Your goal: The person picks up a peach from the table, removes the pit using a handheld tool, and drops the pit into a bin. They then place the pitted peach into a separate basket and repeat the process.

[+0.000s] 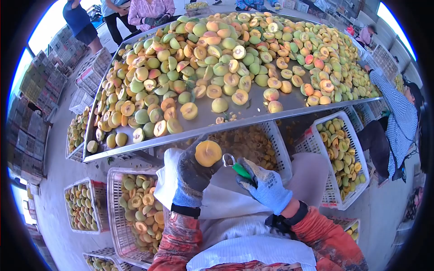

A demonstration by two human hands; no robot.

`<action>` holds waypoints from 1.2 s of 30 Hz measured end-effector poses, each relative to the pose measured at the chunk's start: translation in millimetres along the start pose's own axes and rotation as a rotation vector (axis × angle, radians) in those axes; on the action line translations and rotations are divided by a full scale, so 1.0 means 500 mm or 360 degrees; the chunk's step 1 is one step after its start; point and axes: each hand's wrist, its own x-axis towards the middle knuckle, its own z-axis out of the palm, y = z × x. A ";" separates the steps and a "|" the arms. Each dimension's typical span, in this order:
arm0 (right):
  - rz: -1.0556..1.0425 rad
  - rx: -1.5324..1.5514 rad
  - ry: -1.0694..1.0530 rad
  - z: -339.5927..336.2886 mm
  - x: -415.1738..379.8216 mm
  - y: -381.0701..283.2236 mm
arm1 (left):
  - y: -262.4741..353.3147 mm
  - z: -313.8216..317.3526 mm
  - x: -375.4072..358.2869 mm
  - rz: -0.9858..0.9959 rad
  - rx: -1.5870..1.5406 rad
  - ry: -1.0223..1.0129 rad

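Observation:
My left hand [193, 169], in a dark-palmed blue work glove, is closed around a peach half [208, 153]. The half's yellow-orange cut face points up toward me. My right hand [264, 183], gloved the same way, grips a pitting tool with a green handle [242, 170]. The tool's metal loop [228, 160] sticks out just right of the peach half, apart from it. Both hands are over my lap, below the near edge of a metal table [181, 137] heaped with whole and halved peaches [217, 67].
A crate of peach halves [111, 217] stands at my left, another crate [323, 140] at my right. Under the table edge, a crate [281, 151] holds brownish pits or scraps. A person in a checked sleeve [395, 117] sits at right; others stand behind the table. Stacked crates [31, 108] line the left.

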 end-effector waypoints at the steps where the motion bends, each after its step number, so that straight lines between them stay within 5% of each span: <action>1: -0.0002 0.0000 0.0000 -0.005 0.004 -0.008 | -0.005 0.004 -0.003 0.0002 -0.0001 0.0001; 3: -0.0061 -0.0269 -0.0107 -0.025 0.020 -0.024 | -0.014 0.009 -0.008 -0.0316 -0.0664 -0.0029; 5: -0.0133 -0.0371 -0.0110 -0.026 0.028 -0.025 | -0.014 0.018 -0.017 -0.0349 -0.0659 -0.0035; 7: -0.0213 -0.0469 -0.0122 -0.026 0.028 -0.026 | -0.026 0.016 -0.029 0.0598 0.0960 -0.0229; 10: -0.0306 -0.0536 -0.0196 -0.023 0.023 -0.026 | -0.012 0.006 -0.031 0.0357 0.1146 -0.0268; 13: -0.0407 -0.0594 -0.0274 -0.030 0.015 -0.022 | 0.019 0.037 -0.047 -0.0033 0.0515 -0.0164; 19: -0.0413 -0.0738 -0.0487 -0.056 0.008 -0.023 | 0.038 0.054 -0.063 -0.0401 0.0040 -0.0144; 22: -0.0339 -0.0799 -0.0660 -0.065 0.006 -0.037 | 0.035 0.067 -0.076 -0.0303 0.0094 -0.0067; 29: 0.0072 0.0168 -0.0365 0.011 -0.046 -0.012 | -0.024 0.067 -0.065 0.0143 0.0443 0.0103; 31: 0.0197 0.0098 -0.0581 0.002 -0.024 -0.001 | -0.019 0.073 -0.052 -0.0097 0.0355 0.0120; 34: -0.0009 -0.0451 -0.0266 -0.005 -0.014 -0.012 | -0.015 0.078 -0.021 -0.0255 0.0331 0.0132; 36: -0.0020 -0.0722 -0.0340 0.000 -0.012 -0.014 | -0.005 0.095 -0.006 -0.0294 0.0344 0.0113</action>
